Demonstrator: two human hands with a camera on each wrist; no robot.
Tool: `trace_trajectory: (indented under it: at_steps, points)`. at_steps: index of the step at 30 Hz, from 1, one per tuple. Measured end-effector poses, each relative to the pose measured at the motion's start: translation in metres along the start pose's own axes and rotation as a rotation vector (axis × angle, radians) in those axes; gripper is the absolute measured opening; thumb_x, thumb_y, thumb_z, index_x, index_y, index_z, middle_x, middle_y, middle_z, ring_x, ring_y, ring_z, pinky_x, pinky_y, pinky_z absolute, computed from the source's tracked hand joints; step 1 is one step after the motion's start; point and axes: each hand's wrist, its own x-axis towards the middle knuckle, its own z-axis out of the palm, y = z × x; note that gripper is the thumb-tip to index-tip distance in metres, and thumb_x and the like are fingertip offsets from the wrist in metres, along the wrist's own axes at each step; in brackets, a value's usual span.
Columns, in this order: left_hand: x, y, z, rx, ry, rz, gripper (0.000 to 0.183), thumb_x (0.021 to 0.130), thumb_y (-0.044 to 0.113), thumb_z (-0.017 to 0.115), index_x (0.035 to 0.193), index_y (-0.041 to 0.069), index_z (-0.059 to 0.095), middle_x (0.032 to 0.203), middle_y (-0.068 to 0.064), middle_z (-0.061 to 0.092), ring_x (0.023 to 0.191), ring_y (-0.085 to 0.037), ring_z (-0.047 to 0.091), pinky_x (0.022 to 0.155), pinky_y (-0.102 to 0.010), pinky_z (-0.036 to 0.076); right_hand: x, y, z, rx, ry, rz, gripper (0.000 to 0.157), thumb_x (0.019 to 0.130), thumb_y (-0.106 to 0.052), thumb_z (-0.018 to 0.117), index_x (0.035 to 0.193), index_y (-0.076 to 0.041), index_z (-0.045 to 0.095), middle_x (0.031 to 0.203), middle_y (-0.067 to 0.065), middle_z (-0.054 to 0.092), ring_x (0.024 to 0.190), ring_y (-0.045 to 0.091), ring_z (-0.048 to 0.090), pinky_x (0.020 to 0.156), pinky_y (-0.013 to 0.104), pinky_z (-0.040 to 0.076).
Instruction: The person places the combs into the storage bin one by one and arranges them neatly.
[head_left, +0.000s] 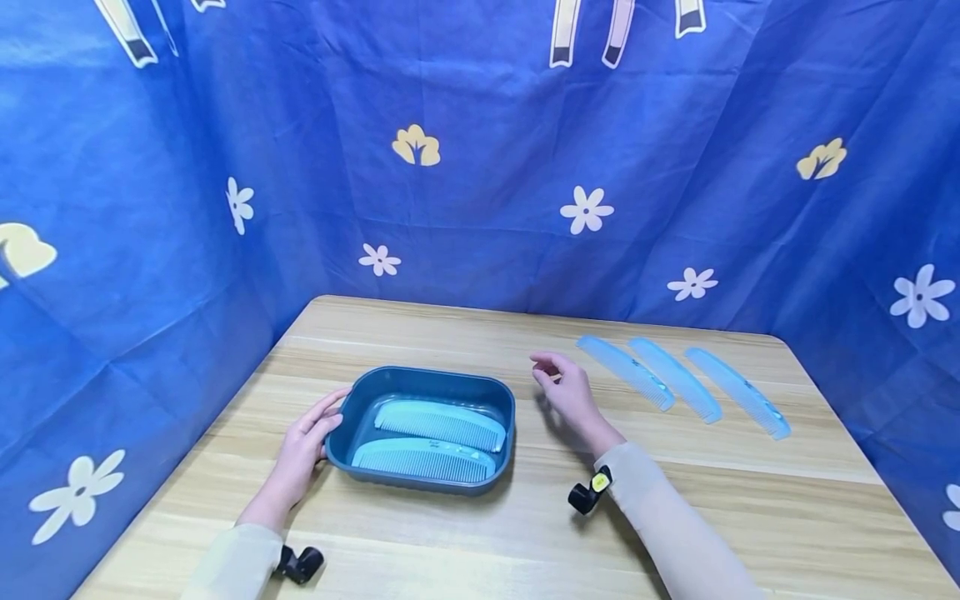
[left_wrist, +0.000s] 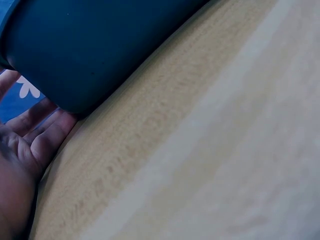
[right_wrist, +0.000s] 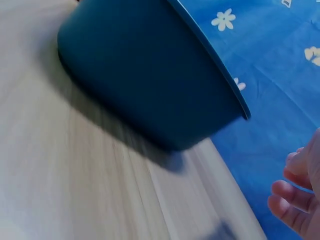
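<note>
A dark blue plastic basin (head_left: 420,483) sits on the wooden table with two light-blue combs, a rear comb (head_left: 442,423) and a front comb (head_left: 423,460), lying inside it. My left hand (head_left: 302,454) grips the basin's left end, thumb at the rim and fingers against the outer wall; the left wrist view shows fingertips low at the basin's corner (left_wrist: 75,95). To the right of the basin, my right hand (head_left: 567,392) hovers apart from it, fingers loosely curled with nothing in them. Its fingertips (right_wrist: 282,190) also show in the right wrist view.
Three more light-blue combs lie slanted side by side at the right: a left comb (head_left: 626,372), a middle comb (head_left: 677,380) and a right comb (head_left: 738,392). A blue patterned curtain (head_left: 480,208) surrounds the table (head_left: 750,492) at the back and sides.
</note>
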Motion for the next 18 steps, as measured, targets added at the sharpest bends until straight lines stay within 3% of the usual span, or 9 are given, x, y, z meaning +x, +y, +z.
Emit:
trace_trajectory:
  at_steps: [18]
  points:
    - [0.0,0.0,-0.001,0.014,0.002,-0.003,0.044,0.097,0.023,0.05,0.139,0.011,0.043,0.115,-0.007,0.05,0.084,-0.012,0.061,0.062,-0.028,0.053,0.002,0.028,-0.033,-0.075,0.017,0.084,0.025,0.087,0.001,0.061,0.111,-0.001,0.064,0.093,0.011,0.063,0.085,0.024,0.058,0.071,0.029,0.049]
